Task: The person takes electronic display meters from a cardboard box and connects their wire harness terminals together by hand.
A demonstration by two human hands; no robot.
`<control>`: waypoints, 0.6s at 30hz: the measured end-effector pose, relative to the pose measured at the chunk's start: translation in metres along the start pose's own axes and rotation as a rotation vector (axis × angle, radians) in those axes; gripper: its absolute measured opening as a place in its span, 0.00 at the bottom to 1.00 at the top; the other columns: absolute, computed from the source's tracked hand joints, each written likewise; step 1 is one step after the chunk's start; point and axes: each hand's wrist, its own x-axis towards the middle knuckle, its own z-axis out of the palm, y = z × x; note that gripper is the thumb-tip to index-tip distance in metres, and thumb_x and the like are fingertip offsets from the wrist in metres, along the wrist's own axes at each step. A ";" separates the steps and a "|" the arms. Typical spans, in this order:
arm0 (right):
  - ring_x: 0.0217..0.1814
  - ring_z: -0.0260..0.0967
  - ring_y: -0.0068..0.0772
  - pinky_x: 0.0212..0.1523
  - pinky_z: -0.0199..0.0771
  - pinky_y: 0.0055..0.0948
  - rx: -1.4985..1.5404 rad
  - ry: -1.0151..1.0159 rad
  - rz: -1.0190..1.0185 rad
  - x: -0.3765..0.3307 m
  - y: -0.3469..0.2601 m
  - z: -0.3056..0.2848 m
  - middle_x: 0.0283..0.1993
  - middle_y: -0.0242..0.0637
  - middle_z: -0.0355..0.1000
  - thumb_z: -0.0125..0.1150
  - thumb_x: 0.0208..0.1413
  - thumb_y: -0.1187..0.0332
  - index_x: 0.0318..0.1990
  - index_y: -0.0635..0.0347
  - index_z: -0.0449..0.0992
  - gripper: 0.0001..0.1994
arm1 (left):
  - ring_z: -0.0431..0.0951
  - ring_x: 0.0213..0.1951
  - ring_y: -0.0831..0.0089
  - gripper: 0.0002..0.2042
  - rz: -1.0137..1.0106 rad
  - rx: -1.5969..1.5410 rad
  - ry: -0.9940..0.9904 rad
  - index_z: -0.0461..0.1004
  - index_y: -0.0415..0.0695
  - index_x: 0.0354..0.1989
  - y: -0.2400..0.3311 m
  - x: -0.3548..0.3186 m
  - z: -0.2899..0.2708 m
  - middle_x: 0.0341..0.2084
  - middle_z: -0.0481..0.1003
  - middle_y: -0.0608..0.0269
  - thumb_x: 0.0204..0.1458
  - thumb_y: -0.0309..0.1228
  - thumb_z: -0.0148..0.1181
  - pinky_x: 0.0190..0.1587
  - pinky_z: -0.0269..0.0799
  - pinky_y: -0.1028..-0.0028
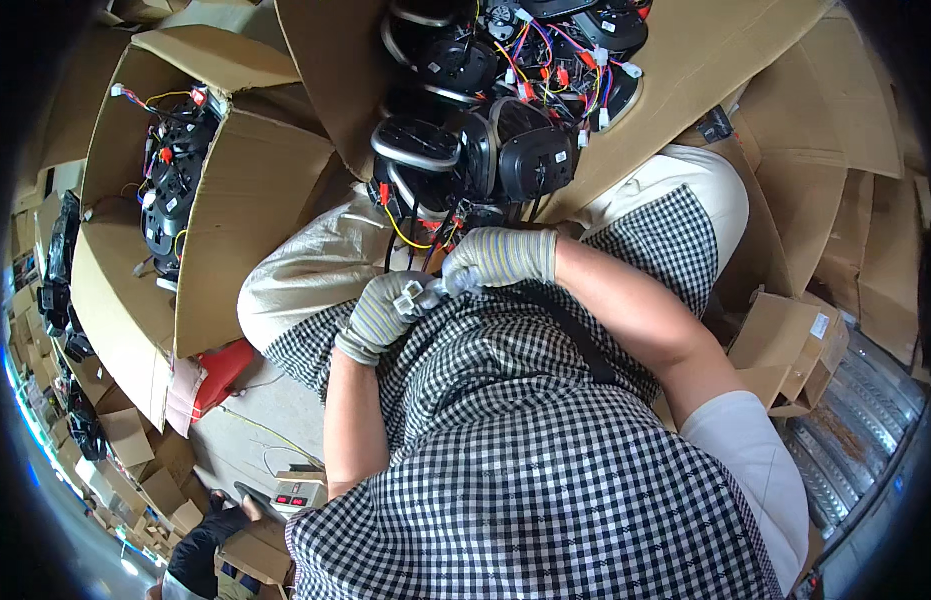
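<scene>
Cartons (250, 210) crowd round; below the near edge of the box (720, 75), left hand (378, 315) grips a white plug (413, 298), right hand (500, 258) just beside, hold unclear; seemingly midway, wired units (537, 163) heaped inside

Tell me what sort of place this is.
Probably a workshop or warehouse assembly area: open cardboard boxes hold black plastic units with white plugs on coloured wires, and more cartons stand around.
</scene>
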 end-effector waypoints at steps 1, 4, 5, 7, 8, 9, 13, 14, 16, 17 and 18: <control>0.21 0.66 0.24 0.27 0.66 0.25 0.120 0.150 -0.048 -0.001 0.005 0.004 0.20 0.34 0.70 0.54 0.51 0.62 0.32 0.59 0.76 0.10 | 0.74 0.29 0.75 0.09 -0.033 0.045 0.049 0.75 0.40 0.36 0.004 0.002 0.000 0.26 0.76 0.61 0.49 0.31 0.57 0.33 0.69 0.75; 0.40 0.69 0.41 0.43 0.67 0.36 -0.178 0.584 0.164 0.001 0.019 0.000 0.38 0.43 0.71 0.53 0.53 0.52 0.35 0.58 0.75 0.17 | 0.75 0.30 0.63 0.12 0.003 0.225 0.207 0.75 0.42 0.37 0.008 -0.005 0.001 0.28 0.76 0.57 0.50 0.37 0.56 0.35 0.70 0.69; 0.46 0.68 0.43 0.48 0.66 0.37 -0.219 0.822 0.249 0.002 0.028 0.001 0.43 0.46 0.69 0.54 0.52 0.52 0.36 0.58 0.75 0.17 | 0.76 0.31 0.63 0.11 -0.004 0.187 0.212 0.75 0.42 0.37 0.010 -0.006 0.001 0.29 0.76 0.57 0.50 0.36 0.56 0.35 0.70 0.69; 0.55 0.60 0.56 0.56 0.60 0.42 -0.404 0.926 0.577 0.009 0.044 0.000 0.55 0.57 0.60 0.57 0.49 0.51 0.44 0.53 0.73 0.20 | 0.76 0.32 0.61 0.11 -0.003 0.169 0.202 0.75 0.42 0.36 0.015 -0.010 0.001 0.29 0.76 0.56 0.50 0.35 0.56 0.36 0.70 0.69; 0.57 0.58 0.57 0.57 0.59 0.41 -0.372 0.900 0.574 0.011 0.056 -0.004 0.57 0.57 0.58 0.58 0.48 0.52 0.45 0.53 0.72 0.20 | 0.76 0.32 0.61 0.11 0.005 0.212 0.176 0.75 0.43 0.36 0.015 -0.011 0.003 0.29 0.76 0.56 0.50 0.36 0.55 0.36 0.70 0.68; 0.59 0.56 0.58 0.58 0.58 0.41 -0.340 0.869 0.564 0.016 0.051 -0.010 0.59 0.58 0.55 0.59 0.48 0.53 0.46 0.53 0.72 0.20 | 0.76 0.32 0.60 0.11 0.007 0.256 0.157 0.75 0.43 0.36 0.012 -0.015 0.004 0.29 0.76 0.56 0.50 0.36 0.55 0.36 0.70 0.68; 0.65 0.47 0.57 0.62 0.53 0.41 -0.520 0.787 0.208 0.031 0.038 -0.009 0.64 0.61 0.44 0.63 0.43 0.60 0.44 0.55 0.74 0.19 | 0.75 0.33 0.60 0.11 -0.010 0.101 0.179 0.75 0.42 0.35 0.005 -0.035 0.009 0.29 0.76 0.56 0.47 0.35 0.58 0.36 0.70 0.68; 0.64 0.48 0.58 0.62 0.52 0.43 -0.592 0.768 0.186 0.032 0.038 -0.007 0.65 0.60 0.42 0.62 0.43 0.58 0.43 0.56 0.74 0.19 | 0.76 0.33 0.60 0.11 -0.045 0.105 0.173 0.75 0.41 0.35 0.000 -0.038 0.010 0.29 0.76 0.56 0.46 0.34 0.59 0.36 0.70 0.69; 0.63 0.49 0.60 0.62 0.51 0.46 -0.689 0.716 0.153 0.031 0.034 -0.003 0.66 0.61 0.39 0.61 0.44 0.57 0.43 0.59 0.74 0.20 | 0.76 0.30 0.60 0.10 0.011 0.356 0.148 0.76 0.41 0.34 0.011 -0.037 0.013 0.27 0.77 0.56 0.46 0.33 0.59 0.35 0.70 0.68; 0.63 0.49 0.60 0.62 0.51 0.46 -0.686 0.724 0.154 0.030 0.034 -0.001 0.66 0.61 0.39 0.61 0.44 0.57 0.43 0.59 0.74 0.20 | 0.76 0.29 0.59 0.10 0.015 0.403 0.134 0.76 0.41 0.33 0.008 -0.037 0.016 0.26 0.77 0.55 0.46 0.33 0.58 0.34 0.70 0.68; 0.63 0.49 0.60 0.62 0.51 0.46 -0.672 0.652 0.239 0.028 0.029 -0.003 0.65 0.62 0.39 0.60 0.45 0.57 0.42 0.59 0.74 0.19 | 0.76 0.28 0.58 0.10 0.015 0.444 0.118 0.76 0.41 0.33 0.009 -0.034 0.018 0.25 0.76 0.54 0.46 0.33 0.57 0.32 0.70 0.67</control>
